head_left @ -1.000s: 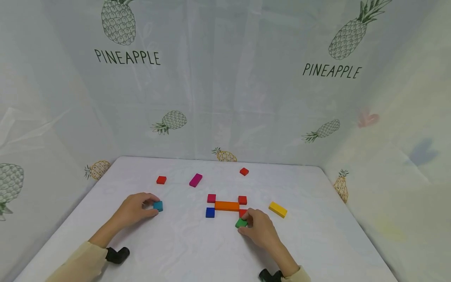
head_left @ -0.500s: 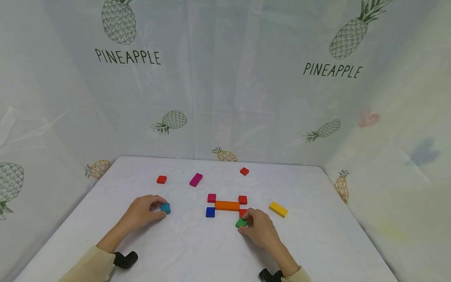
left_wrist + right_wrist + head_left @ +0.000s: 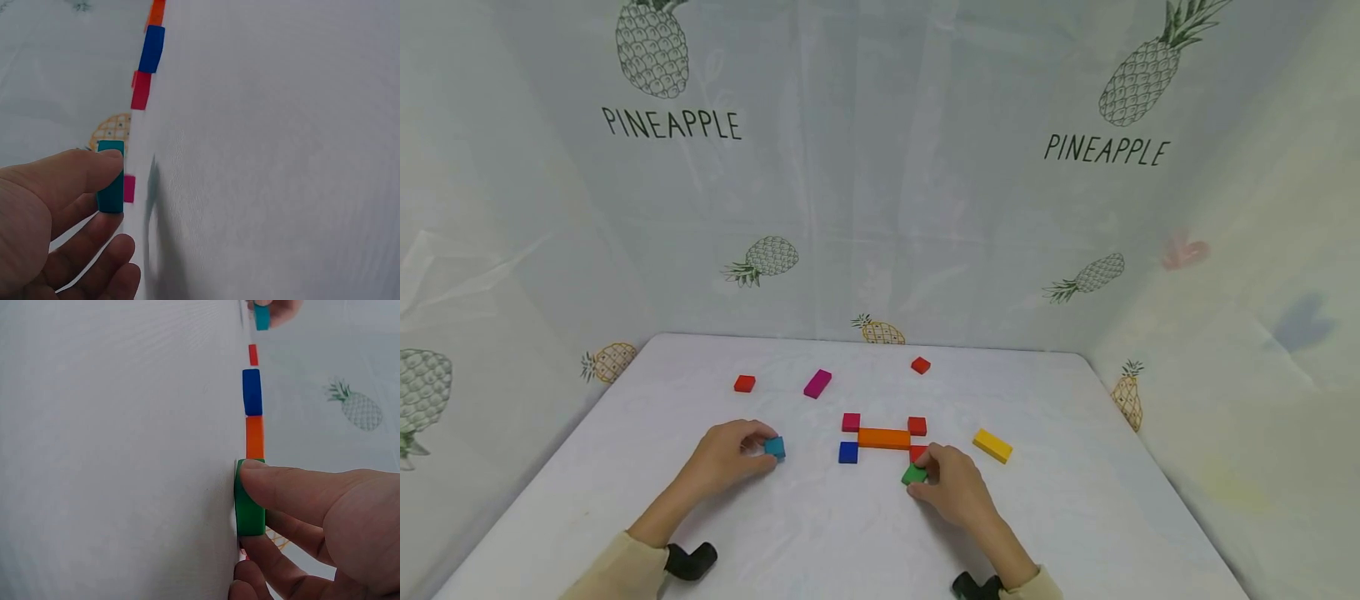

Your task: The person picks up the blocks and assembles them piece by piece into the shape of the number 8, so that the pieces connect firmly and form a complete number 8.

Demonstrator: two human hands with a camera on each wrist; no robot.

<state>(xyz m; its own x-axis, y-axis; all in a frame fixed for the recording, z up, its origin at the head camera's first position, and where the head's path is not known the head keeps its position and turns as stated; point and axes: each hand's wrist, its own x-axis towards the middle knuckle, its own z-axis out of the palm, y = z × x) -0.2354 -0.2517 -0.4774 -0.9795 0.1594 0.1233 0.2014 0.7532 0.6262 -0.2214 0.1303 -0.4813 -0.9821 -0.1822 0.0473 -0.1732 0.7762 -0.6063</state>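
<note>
Right fingers (image 3: 937, 453) partly hide a red block (image 3: 916, 452) — both sleeves (image 3: 621, 571) are cut off below.

Teal block (image 3: 776, 447), green block (image 3: 913, 474), pale pineapple-patterned backdrop (image 3: 880, 175)

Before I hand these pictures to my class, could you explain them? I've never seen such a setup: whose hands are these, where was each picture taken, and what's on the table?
There is no robot here: a person is working with two bare hands. The widest picture comes from a camera worn on the head, looking forward and down. The two closer ones come from cameras on the wrists, one for each hand.

The left hand pinches a teal block; the right hand pinches a green block. On the white table, an orange block has small blocks at its corners: one crimson block, one blue block and two red. Farther back lie a magenta block and two more red blocks. A yellow block lies off to the right.
</note>
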